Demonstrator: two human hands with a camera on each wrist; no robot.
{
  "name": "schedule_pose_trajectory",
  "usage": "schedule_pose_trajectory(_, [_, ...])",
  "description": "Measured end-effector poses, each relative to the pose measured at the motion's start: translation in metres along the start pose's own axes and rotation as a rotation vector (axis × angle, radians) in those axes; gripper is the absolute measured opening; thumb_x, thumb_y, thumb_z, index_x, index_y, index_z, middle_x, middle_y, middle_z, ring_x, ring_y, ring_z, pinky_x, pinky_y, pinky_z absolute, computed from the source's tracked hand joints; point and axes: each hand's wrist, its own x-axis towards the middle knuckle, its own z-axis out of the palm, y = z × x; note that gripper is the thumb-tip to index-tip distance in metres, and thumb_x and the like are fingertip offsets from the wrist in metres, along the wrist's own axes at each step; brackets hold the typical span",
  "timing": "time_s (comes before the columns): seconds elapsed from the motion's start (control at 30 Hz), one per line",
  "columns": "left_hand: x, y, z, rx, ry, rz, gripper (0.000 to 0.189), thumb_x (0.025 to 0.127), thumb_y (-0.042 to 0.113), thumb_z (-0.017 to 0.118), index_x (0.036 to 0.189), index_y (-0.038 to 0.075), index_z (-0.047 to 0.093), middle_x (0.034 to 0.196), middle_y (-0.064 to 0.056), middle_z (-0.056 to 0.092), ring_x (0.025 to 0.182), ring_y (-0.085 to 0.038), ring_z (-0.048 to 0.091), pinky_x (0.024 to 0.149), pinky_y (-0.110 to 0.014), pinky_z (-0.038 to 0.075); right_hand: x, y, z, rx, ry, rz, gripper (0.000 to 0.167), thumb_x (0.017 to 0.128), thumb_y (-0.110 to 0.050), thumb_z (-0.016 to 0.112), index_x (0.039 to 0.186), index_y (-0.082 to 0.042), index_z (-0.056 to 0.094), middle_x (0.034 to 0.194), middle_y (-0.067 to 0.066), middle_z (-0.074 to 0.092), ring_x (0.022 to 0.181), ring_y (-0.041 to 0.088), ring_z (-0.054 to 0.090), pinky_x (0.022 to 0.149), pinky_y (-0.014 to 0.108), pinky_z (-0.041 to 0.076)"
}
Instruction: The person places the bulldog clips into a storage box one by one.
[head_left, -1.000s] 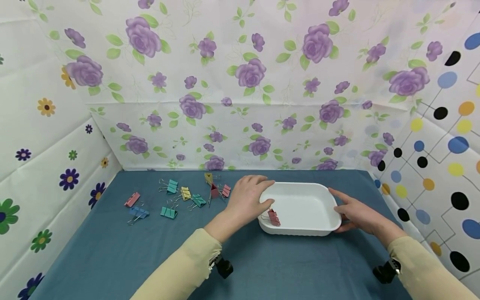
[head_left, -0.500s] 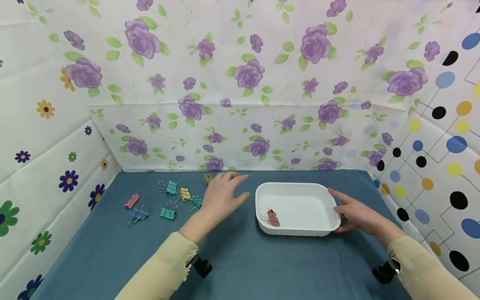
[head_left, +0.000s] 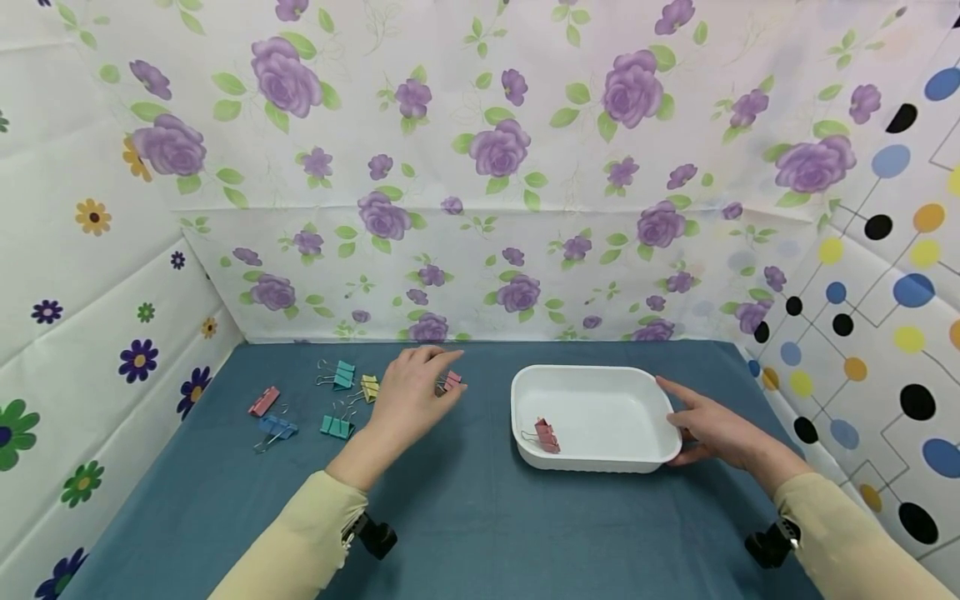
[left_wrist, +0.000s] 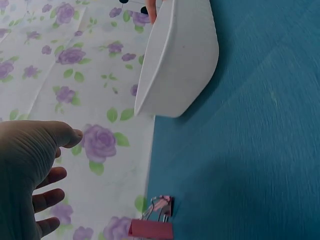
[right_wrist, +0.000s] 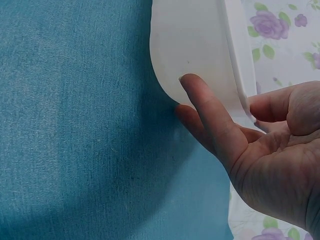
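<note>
My left hand (head_left: pixel 408 396) hovers over the clip group with nothing in its grasp, thumb and fingers apart. It hides some binder clips; a pink binder clip (head_left: pixel 452 381) shows just past its fingers. In the left wrist view, a dark red binder clip (left_wrist: pixel 151 229) lies below and right of that hand. A white tray (head_left: pixel 600 458) stands to the right with one red binder clip (head_left: pixel 547 435) inside, near its left front corner. My right hand (head_left: pixel 716 429) holds the tray's right end, its digits on the rim and outer wall (right_wrist: pixel 195 45).
Left of my left hand lie a yellow clip (head_left: pixel 370 388), teal clips (head_left: pixel 344 374), a blue clip (head_left: pixel 278 427) and another pink clip (head_left: pixel 264 401) on the blue cloth (head_left: pixel 480 533). A flowered sheet (head_left: pixel 480 258) hangs behind the table; patterned sheets flank both sides.
My left hand has moved left, from the tray's left edge to above the clips, covering some of them. My right hand and the tray stay put.
</note>
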Motion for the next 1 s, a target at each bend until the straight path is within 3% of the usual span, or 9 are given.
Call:
schedule_pose_trajectory(0.77, [-0.015,-0.040,-0.019,0.010,-0.043,-0.169,0.050,0.092,0.031,0.079,0.139,0.018,0.066,0.129,-0.010,0.063,0.118,-0.038,0.055,0.096,-0.057,0.045,0.000,0.001,-0.001,0.005,-0.012,-0.003,0.074,0.109,-0.014,0.046,0.166,-0.021,-0.001,0.122,0.029,0.050,0.091,0.033,0.066,0.074,0.050,0.061])
schedule_pose_trajectory(1.0, [-0.018,-0.052,-0.022,0.033,-0.048,-0.192,0.051,0.092,0.031,0.079,0.140,0.017,0.065,0.130,-0.013,0.063,0.118,-0.040,0.055,0.094,-0.059,0.046,0.000,0.001,-0.001,0.004,-0.015,-0.002,0.074,0.110,-0.014,0.046,0.166,-0.021,-0.001,0.123,0.029,0.051,0.091,0.032,0.067,0.074,0.049,0.061])
